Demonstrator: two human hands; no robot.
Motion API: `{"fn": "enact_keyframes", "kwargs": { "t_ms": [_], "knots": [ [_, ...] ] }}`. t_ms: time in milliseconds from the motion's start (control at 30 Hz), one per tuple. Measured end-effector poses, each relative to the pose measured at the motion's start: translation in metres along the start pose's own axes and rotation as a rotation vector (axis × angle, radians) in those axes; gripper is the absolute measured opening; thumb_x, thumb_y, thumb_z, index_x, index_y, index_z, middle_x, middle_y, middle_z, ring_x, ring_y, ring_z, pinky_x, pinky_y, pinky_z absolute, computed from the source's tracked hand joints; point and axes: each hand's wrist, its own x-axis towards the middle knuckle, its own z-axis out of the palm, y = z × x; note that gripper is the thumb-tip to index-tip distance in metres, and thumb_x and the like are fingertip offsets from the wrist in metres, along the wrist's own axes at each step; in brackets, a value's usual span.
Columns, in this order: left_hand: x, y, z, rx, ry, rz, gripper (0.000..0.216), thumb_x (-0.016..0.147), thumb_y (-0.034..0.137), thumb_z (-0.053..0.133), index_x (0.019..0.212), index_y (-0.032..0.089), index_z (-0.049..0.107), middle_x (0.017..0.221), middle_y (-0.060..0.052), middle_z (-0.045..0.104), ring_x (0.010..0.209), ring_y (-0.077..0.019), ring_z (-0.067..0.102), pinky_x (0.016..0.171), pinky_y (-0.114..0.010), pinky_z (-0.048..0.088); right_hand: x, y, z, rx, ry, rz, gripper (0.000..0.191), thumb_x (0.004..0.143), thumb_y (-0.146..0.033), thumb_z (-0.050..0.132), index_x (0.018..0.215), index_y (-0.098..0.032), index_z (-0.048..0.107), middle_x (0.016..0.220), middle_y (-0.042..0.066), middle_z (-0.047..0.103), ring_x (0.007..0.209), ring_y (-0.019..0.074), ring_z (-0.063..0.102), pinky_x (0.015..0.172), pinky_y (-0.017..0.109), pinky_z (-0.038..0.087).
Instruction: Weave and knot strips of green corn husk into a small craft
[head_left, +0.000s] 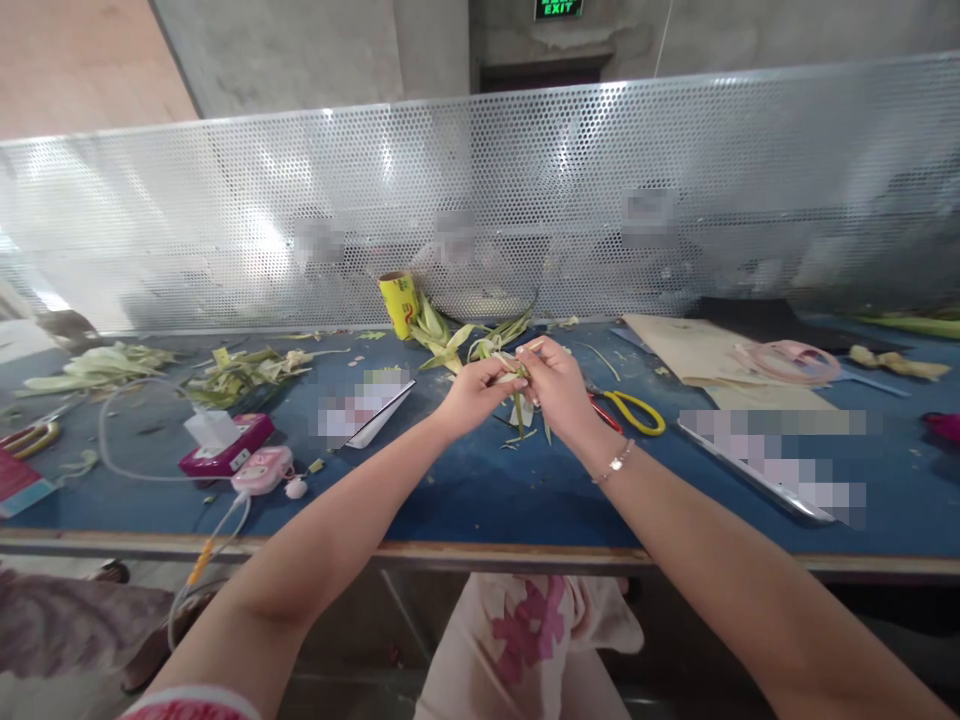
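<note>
Both of my hands meet above the middle of the blue table (480,500). My left hand (480,390) pinches strips of pale green corn husk (519,408), and my right hand (551,380) grips the same bundle from the other side. Strip ends hang below the fingers; the part inside the fingers is hidden. Just behind my hands lie more corn husks (442,340), beside a yellow cardboard tube (399,305). Scissors with yellow and red handles (637,412) rest right of my right hand.
A perforated metal screen (480,200) stands along the back. To the left are husk piles (240,378), a magenta tissue box (229,445), a pink case (262,470) with a cable, and other scissors (34,440). Brown paper (675,350) and a blurred flat device (757,470) lie right.
</note>
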Motion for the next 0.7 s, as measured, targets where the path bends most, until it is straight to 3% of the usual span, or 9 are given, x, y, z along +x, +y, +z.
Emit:
{"fn": "enact_keyframes", "kwargs": {
  "t_ms": [167,300,467,700],
  "knots": [
    [0.001,-0.012,-0.005,0.028,0.144,-0.053,0.021,0.079,0.036,0.061,0.079,0.015,0.059,0.062,0.003,0.054,0.060,-0.0098,0.049,0.064,-0.027,0.042,0.004,-0.002,-0.007,-0.027,-0.055,0.016,0.034,0.080,-0.056,0.056,0.074,-0.024,0.045,0.040,-0.010,0.034,0.033,0.0088,0.035,0.037,0.024,0.029],
    [0.002,-0.020,-0.013,0.171,0.272,-0.096,0.018,0.076,0.033,0.064,0.079,0.015,0.060,0.052,0.008,0.038,0.048,-0.0063,0.033,0.050,-0.023,0.030,0.004,-0.006,-0.015,-0.096,-0.139,0.040,0.035,0.081,-0.057,0.053,0.076,-0.023,0.049,0.049,-0.006,0.045,0.040,0.0093,0.043,0.043,0.025,0.035],
    [0.003,-0.024,-0.016,0.271,0.273,-0.011,0.010,0.073,0.024,0.066,0.079,0.015,0.066,0.071,0.000,0.060,0.062,-0.0086,0.048,0.056,-0.022,0.038,0.001,-0.006,-0.016,-0.364,-0.229,-0.131,0.021,0.078,-0.040,0.060,0.074,-0.022,0.051,0.066,0.000,0.056,0.059,0.0137,0.052,0.056,0.028,0.041],
    [0.003,-0.023,-0.020,0.339,0.277,0.117,0.010,0.070,0.024,0.069,0.076,0.017,0.069,0.081,-0.004,0.063,0.068,-0.0106,0.053,0.058,-0.023,0.041,-0.001,-0.004,-0.016,-0.618,-0.206,-0.308,0.010,0.082,-0.027,0.053,0.074,-0.021,0.051,0.069,0.001,0.055,0.061,0.0147,0.049,0.059,0.028,0.038]
  ]
}}
